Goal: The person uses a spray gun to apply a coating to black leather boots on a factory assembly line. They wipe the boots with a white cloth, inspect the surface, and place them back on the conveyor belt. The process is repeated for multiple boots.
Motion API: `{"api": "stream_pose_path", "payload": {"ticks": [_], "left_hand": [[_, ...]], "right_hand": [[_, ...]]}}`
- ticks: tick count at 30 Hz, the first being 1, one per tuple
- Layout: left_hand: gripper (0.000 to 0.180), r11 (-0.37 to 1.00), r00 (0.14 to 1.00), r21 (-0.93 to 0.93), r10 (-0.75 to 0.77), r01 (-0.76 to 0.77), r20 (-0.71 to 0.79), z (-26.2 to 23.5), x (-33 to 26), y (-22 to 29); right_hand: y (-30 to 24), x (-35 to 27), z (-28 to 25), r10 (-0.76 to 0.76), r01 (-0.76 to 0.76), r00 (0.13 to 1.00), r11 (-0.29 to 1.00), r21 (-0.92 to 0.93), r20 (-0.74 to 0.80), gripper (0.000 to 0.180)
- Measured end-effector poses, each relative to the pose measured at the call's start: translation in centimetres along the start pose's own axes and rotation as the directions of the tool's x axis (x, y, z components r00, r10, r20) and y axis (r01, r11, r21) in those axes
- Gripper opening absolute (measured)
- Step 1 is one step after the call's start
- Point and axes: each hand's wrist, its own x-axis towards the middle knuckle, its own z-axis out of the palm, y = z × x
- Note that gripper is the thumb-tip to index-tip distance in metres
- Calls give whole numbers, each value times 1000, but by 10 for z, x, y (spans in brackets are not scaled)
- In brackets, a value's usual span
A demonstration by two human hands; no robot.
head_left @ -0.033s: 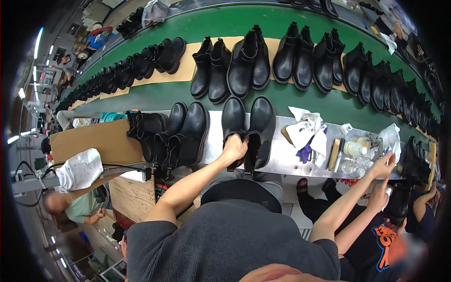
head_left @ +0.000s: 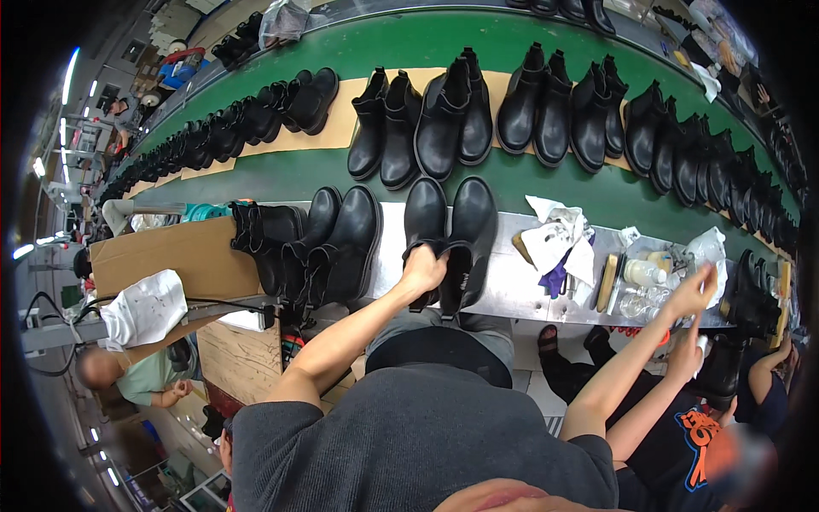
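Black Chelsea boots [head_left: 472,218], one pair, toes outward, on metal desk [head_left: 522,296]; left hand [head_left: 424,269] clamped on left boot [head_left: 425,209] at its collar. Right hand [head_left: 693,294] near plastic bottles [head_left: 643,273]; its grip cannot be told.

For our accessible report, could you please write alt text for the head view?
A person's left hand holds a black ankle boot at its opening over a metal-topped bench, a matching boot alongside. The right hand is near plastic bottles; more black boots line a green worktop beyond.
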Motion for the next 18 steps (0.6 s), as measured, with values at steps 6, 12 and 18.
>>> {"api": "stream_pose_path", "payload": {"ticks": [6, 12, 18], "left_hand": [[30, 935, 996, -343, -88, 89, 17, -106, -61, 5], [32, 806, 940, -570, -51, -161, -337, -242, -107, -3], [39, 880, 704, -316, 29, -355, -710, -353, -47, 16]], "right_hand": [[-282, -103, 92, -440, 76, 696, 830, 552, 567, 23], [-421, -242, 251, -573, 125, 109, 818, 561, 812, 67], [-445, -332, 328, -574, 202, -61, 794, 573, 817, 30]]}}
